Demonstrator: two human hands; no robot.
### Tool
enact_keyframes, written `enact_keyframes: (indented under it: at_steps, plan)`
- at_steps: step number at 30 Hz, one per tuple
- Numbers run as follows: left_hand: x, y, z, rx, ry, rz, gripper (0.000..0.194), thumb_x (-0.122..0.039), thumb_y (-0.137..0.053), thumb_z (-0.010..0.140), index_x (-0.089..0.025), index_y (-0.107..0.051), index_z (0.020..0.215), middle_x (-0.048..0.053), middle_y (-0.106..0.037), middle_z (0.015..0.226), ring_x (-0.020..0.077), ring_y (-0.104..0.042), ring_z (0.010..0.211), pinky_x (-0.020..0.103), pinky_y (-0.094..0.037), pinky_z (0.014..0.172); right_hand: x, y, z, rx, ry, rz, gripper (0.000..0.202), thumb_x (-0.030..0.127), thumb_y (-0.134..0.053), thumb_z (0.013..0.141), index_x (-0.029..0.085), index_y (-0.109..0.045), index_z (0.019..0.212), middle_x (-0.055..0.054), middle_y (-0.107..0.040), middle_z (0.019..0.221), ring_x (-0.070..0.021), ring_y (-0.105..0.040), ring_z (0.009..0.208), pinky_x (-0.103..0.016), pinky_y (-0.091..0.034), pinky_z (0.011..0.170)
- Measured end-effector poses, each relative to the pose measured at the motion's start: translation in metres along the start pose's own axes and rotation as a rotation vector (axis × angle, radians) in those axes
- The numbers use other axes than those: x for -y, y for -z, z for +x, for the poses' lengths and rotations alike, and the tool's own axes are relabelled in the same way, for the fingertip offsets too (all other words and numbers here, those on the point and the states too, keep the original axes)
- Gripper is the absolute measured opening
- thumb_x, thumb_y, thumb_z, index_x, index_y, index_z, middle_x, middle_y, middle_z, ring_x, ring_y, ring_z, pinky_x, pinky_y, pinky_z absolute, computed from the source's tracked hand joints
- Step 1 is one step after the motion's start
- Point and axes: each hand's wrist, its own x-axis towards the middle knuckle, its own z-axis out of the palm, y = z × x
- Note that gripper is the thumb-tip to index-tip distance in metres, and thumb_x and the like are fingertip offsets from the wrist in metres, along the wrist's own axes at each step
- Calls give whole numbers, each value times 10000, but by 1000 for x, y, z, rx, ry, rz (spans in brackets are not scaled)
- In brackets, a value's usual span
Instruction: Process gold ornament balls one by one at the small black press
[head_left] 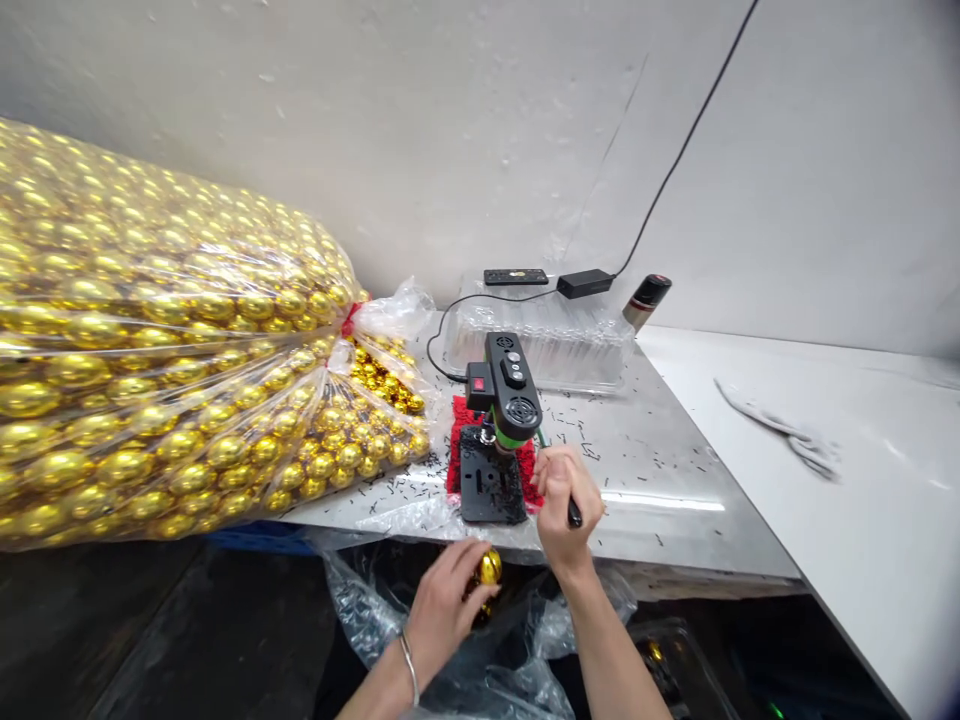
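My left hand (448, 603) is closed around a shiny gold ball (490, 567), thumb below and fingers above, in front of the table's near edge. More gold shows just under it, partly hidden by the thumb. My right hand (568, 505) is wrapped round the black handle (574, 514) of a green lever. That lever joins a small black bench machine (513, 375) with round vents and a red switch. Its black base plate (491, 490) rests on a red mat (455, 450) strewn with black bits. An open clear plastic bag (480, 665) lies over my lap, beneath both hands.
A huge clear sack of gold balls (187, 400) fills the left side. Behind the machine lies a clear plastic tray (547, 345), with a power adapter (585, 284) on it. A black-capped can (647, 302) leans nearby. A white glove (780, 428) lies on the right-hand table.
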Motion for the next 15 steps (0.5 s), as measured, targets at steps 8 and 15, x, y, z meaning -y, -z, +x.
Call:
enact_keyframes:
  at_steps: [8,15]
  plan:
    - [-31,36,50,-323,-223,234,183,-258,-594,843,-242,-709,985,107,-666,1054,283,-580,1066,423,-394,1027,-8,-4,-10,-37,-1,23,312,111,-396,900,200,-419,601,5,-484,623,-132,-503,628,-285,-388,575]
    - [-73,103,190,-350,-3,788,60,-96,-555,804,-118,-610,797,167,-614,959,324,-557,1070,450,-381,965,-7,-4,-10,-25,23,12,301,107,-397,891,201,-446,609,-2,-492,629,-138,-501,629,-295,-385,572]
